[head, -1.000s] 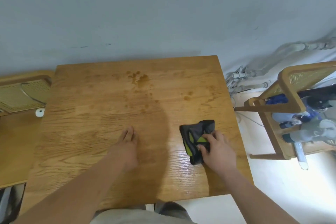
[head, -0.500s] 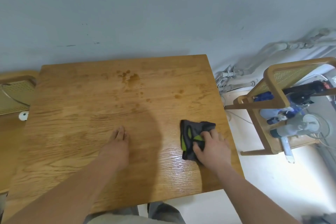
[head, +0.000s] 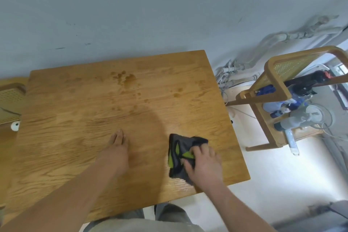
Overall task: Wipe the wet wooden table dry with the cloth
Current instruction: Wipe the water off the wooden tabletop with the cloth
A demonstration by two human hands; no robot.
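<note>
the right hand [head: 204, 164] presses the cloth [head: 178, 154] flat near the table [head: 75, 118]'s right edge; the left hand [head: 116, 149] lies flat and empty, wet spots [head: 126, 79] on open wood beyond it.

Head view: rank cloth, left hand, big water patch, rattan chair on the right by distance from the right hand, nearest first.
From the right hand:
1. cloth, under its fingers.
2. left hand, flat on the table, leftward.
3. big water patch, far side of the table.
4. rattan chair, off the table, right.
</note>
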